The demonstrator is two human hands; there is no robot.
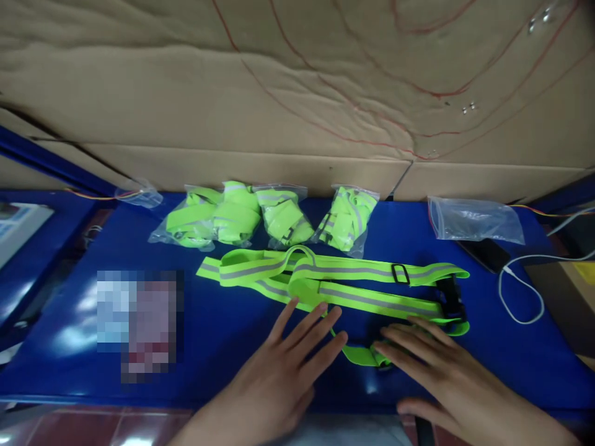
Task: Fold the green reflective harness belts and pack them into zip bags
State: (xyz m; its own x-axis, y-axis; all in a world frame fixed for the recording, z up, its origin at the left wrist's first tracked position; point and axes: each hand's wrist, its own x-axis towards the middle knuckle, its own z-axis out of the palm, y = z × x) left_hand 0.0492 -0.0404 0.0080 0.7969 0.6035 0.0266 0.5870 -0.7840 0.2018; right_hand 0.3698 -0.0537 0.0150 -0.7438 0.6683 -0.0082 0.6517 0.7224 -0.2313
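Note:
A neon-green reflective belt (334,282) with grey stripes and black buckles lies spread across the blue table (223,334). My left hand (288,365) rests flat with fingers spread, fingertips touching the belt's near strap. My right hand (437,365) also lies flat and open, its fingertips on a folded green strap end (360,354) near the black buckle (453,303).
Several clear bags holding folded green belts (260,214) line the back of the table. An empty zip bag (474,220), a dark phone (486,253) and a white cable (520,297) lie at the right. Cardboard (297,93) stands behind. A blurred patch (139,322) lies at the left.

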